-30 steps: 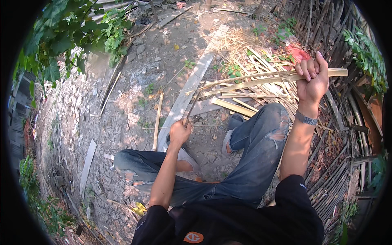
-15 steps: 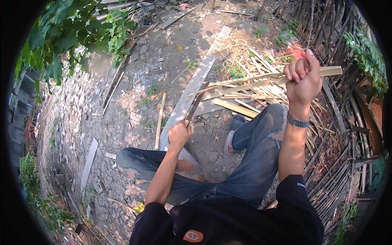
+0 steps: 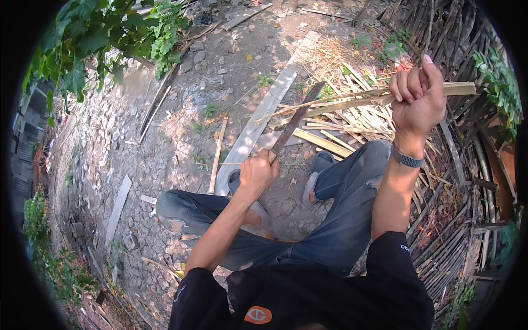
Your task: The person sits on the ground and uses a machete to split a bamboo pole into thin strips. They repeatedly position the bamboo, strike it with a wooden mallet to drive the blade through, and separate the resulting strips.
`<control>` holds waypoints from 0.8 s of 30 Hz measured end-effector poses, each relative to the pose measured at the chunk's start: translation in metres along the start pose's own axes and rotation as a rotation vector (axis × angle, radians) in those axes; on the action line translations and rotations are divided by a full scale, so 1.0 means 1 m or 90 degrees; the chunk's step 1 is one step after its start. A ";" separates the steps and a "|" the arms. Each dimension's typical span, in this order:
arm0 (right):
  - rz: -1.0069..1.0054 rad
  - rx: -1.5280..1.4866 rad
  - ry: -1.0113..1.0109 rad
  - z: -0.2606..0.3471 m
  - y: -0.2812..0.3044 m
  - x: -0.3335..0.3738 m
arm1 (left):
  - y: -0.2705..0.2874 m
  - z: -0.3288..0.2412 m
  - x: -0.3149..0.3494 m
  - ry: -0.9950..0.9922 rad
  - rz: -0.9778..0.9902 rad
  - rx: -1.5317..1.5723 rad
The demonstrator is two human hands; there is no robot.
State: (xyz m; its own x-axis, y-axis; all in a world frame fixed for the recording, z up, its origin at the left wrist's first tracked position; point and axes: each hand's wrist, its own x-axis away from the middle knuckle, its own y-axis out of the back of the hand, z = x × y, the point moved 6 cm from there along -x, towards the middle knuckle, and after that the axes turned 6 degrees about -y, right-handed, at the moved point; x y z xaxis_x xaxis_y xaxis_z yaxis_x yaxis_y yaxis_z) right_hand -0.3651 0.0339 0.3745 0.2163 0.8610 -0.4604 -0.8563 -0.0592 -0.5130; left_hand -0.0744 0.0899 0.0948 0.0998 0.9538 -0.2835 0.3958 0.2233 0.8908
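The left hand (image 3: pixel 258 173) clenches a long-bladed knife (image 3: pixel 291 127), and the right hand (image 3: pixel 419 99) grasps a split bamboo strip (image 3: pixel 360 103), probably light, springy and best held near its broad end, above strewn strips (image 3: pixel 357 125).

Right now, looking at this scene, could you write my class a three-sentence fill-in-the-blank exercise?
1. The left hand grips the knife by its ____.
2. The right hand grips a pale strip; around its wrist is a ____.
3. The person's shirt is mainly ____ in colour.

Missing words: handle; watch; black.
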 end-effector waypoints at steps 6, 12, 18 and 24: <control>0.040 -0.043 -0.009 -0.011 -0.009 -0.006 | -0.035 0.111 0.002 0.045 0.015 -0.070; 0.043 -0.023 0.009 0.005 -0.008 -0.009 | 0.031 -0.031 -0.003 -0.066 -0.045 0.044; 0.071 -0.040 0.103 0.083 0.013 -0.012 | -0.030 0.133 0.017 0.211 0.110 0.024; 0.027 -0.110 0.133 0.120 0.068 -0.050 | 0.043 0.047 -0.026 0.190 0.054 0.135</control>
State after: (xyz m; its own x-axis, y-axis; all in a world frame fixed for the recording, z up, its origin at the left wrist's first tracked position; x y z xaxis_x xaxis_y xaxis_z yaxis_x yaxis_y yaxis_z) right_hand -0.4907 0.0475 0.4499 0.2890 0.7343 -0.6143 -0.7783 -0.1934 -0.5974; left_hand -0.0168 0.0656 0.1234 -0.1173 0.9907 -0.0688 0.5811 0.1247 0.8043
